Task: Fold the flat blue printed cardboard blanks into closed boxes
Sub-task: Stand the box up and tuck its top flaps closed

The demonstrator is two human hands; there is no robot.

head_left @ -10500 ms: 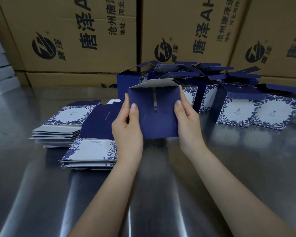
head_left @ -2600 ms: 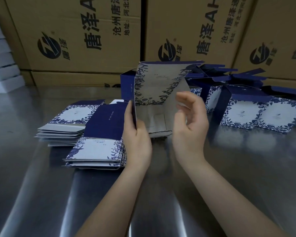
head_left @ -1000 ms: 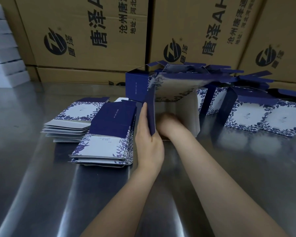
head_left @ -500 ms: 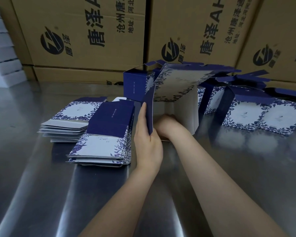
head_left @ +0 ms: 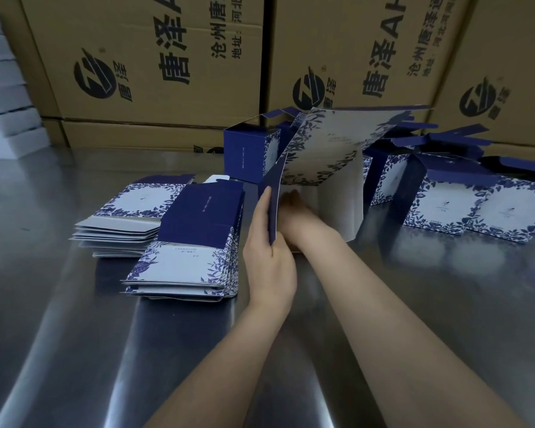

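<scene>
A half-formed blue and white floral box (head_left: 325, 149) lies on its side on the steel table (head_left: 59, 319), its open end facing me. My left hand (head_left: 267, 257) holds its navy left wall, thumb and fingers on the wall's near edge. Past the wrist, my right hand (head_left: 294, 205) reaches inside the box; its fingers are hidden. Two stacks of flat blanks lie to the left: a near stack (head_left: 192, 251) and a farther stack (head_left: 127, 223).
Several folded boxes with raised lids (head_left: 464, 205) stand at the right and behind, one upright navy box (head_left: 247, 152) just behind the work. Big brown cartons (head_left: 155, 66) wall off the back. White foam blocks (head_left: 3, 97) are stacked at far left.
Over the last second the box tilted a little, its floral top panel rising. My right hand stays deep inside the box and my left hand keeps its hold on the left wall.
</scene>
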